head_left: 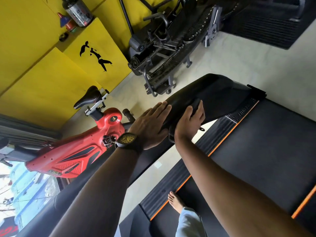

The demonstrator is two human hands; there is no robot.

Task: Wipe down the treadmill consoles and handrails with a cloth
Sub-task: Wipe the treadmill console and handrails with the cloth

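A black treadmill fills the right side, its belt (265, 151) edged by orange stripes. Its black handrail (150, 159) runs up from the lower left between my arms to a wide black cover (222, 94). My left hand (152, 124), with a black watch on the wrist, lies flat on the rail's left side with the fingers straight. My right hand (188, 124) curls over the rail's top and holds what looks like a folded dark cloth (196, 105) between thumb and fingers. The cloth is hard to tell apart from the black surface.
A red exercise bike (77, 151) with a black saddle stands just left of the rail. A black chain-driven machine (162, 53) sits on the pale floor beyond. Yellow wall panels carry a ledge with containers (78, 11). My bare foot (176, 200) is on the treadmill's side strip.
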